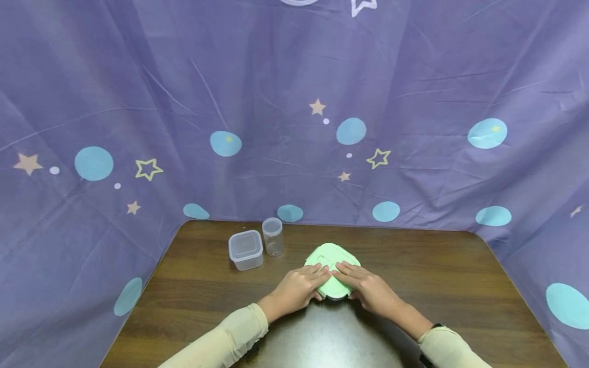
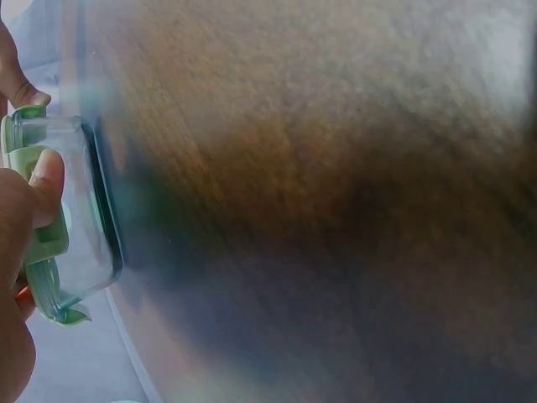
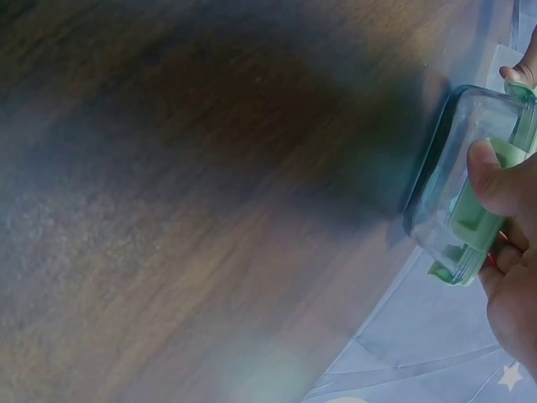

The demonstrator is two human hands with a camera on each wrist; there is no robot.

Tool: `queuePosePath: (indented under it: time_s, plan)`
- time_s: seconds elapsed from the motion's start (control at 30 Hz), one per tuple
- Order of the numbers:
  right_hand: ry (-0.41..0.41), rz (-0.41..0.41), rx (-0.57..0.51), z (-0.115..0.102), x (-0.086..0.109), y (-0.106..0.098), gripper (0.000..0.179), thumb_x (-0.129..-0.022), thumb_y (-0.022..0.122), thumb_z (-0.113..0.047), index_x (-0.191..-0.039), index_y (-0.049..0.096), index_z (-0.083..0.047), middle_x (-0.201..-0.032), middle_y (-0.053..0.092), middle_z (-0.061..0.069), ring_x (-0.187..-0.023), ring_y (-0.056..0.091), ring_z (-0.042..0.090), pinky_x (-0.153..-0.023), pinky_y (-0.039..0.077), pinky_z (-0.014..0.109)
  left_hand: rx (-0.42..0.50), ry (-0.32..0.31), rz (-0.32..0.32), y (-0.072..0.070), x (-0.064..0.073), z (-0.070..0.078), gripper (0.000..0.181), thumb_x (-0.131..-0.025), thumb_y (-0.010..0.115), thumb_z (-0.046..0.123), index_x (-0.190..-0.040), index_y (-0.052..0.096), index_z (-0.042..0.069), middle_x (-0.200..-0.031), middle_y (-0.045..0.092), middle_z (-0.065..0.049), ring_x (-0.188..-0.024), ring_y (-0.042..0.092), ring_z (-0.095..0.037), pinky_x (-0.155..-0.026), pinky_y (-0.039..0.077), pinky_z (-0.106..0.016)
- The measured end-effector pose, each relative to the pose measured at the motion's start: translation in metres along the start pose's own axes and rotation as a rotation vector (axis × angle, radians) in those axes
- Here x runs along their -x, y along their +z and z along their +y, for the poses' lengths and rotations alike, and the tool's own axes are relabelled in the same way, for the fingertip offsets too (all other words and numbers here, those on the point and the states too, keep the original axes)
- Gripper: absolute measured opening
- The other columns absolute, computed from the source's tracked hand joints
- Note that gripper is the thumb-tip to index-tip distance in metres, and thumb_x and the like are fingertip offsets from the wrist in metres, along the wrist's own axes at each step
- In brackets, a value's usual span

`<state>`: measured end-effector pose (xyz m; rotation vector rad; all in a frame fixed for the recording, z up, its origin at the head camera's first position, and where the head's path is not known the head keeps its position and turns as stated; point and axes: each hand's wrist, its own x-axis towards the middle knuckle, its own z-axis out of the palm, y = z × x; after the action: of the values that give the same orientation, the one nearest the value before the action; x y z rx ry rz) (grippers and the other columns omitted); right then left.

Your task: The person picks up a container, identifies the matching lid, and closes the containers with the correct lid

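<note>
A glass food container with a light green lid (image 1: 331, 252) sits on the table in front of me. My left hand (image 1: 295, 289) and right hand (image 1: 375, 292) grip it from opposite sides, fingers laid over the lid and fingertips almost meeting in the middle. In the left wrist view, the left thumb (image 2: 49, 186) presses against a green side latch (image 2: 52, 239), which hangs down over the clear glass wall (image 2: 91, 231). The right wrist view shows the right thumb (image 3: 485, 172) on the opposite latch (image 3: 471, 214). Part of the lid is hidden under the fingers.
To the left stand a square clear plastic box (image 1: 246, 249) with a lid and, right beside it, a clear cylindrical jar (image 1: 273, 239). Behind the wooden table (image 1: 428, 260) hangs a purple curtain (image 1: 285, 92) with stars and dots.
</note>
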<state>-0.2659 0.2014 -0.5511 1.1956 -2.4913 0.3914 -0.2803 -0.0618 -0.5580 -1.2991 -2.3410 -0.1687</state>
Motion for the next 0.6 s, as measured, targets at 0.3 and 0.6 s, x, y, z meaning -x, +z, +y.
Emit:
queuePosePath:
  time_s: [0.3,0.6]
  plan:
    - [0.008,-0.003,0.028,-0.001,0.0,-0.004,0.082,-0.063,0.09,-0.003,-0.14,0.061,-0.008,-0.143,0.062,0.014,-0.13,0.061,0.033,-0.105,0.052,0.045,0.025,0.0,-0.018,-0.004,-0.003,0.0,0.064,-0.084,0.075,0.042,-0.139,0.063,0.01,-0.138,0.065,-0.008,-0.127,0.065,-0.025,-0.108,0.052,-0.037]
    - [0.014,0.008,0.056,-0.007,0.001,-0.001,0.081,-0.064,0.09,-0.005,-0.14,0.061,-0.006,-0.142,0.062,0.015,-0.129,0.061,0.033,-0.103,0.053,0.045,-0.051,0.006,-0.147,-0.012,-0.004,0.001,0.069,-0.086,0.074,0.043,-0.146,0.057,0.013,-0.146,0.06,-0.005,-0.133,0.06,-0.022,-0.112,0.048,-0.035]
